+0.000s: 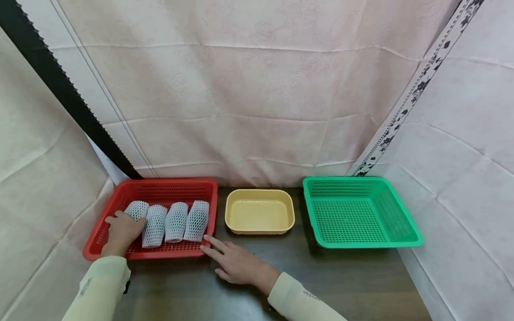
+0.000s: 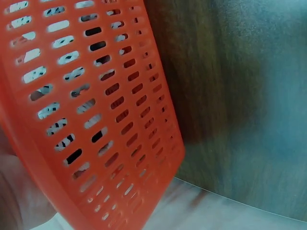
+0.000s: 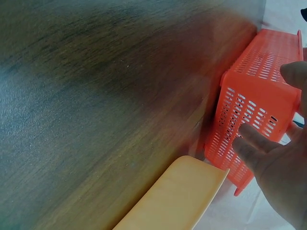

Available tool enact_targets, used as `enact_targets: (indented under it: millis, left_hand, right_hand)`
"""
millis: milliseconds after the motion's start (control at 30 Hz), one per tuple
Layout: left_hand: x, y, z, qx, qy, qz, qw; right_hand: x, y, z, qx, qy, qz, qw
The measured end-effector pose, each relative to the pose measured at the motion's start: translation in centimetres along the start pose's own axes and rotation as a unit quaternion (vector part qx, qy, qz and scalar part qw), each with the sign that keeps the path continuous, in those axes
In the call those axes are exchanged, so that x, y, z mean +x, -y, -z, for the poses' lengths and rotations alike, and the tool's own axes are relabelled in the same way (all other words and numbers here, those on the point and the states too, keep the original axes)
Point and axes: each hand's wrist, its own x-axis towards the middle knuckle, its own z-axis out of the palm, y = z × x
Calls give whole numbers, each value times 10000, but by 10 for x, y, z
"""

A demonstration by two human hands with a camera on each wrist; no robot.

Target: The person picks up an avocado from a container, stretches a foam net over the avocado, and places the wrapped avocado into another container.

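Four white foam net sleeves lie side by side in the red basket (image 1: 120, 196). My left hand (image 1: 124, 232) reaches over the basket's near left side and grips the leftmost foam net sleeve (image 1: 137, 209), covering its lower part. In the left wrist view, the red basket wall (image 2: 110, 100) hides most of that hand. My right hand (image 1: 241, 265) has its fingers extended, fingertips right at the basket's near right corner. The right wrist view shows those fingers (image 3: 256, 141) spread beside the basket's slotted side, holding nothing.
A shallow yellow tray (image 1: 259, 228) stands just right of the red basket. Farther right is a green basket (image 1: 349, 223). All stand on a dark wooden table (image 1: 180, 290), with pale cloth (image 1: 257, 98) hanging behind and at both sides.
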Motion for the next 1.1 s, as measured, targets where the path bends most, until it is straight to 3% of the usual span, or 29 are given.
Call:
enact_targets:
  millis: [133,367,667,867,1000,1100]
  left_hand:
    - [1,2,-3,-17,-237,-74,9997]
    - [0,8,-2,277,-77,-112,9995]
    - [-9,6,-3,550,-335,-471,9968]
    - [-10,5,-4,1011,-556,-636,9913]
    - [-8,5,-4,1162,-679,-691,9885]
    - [-6,3,-6,1252,-596,-611,9885]
  right_hand:
    - [0,1,-1,67,25,-29,10000]
    - [0,4,-2,-1,-42,-44,10000]
    - [-1,7,0,-16,-49,-108,9999]
    - [0,7,-1,-121,-36,-129,9998]
    - [0,7,-2,-125,-49,-142,9998]
    - [0,6,-3,-107,-58,-168,9998]
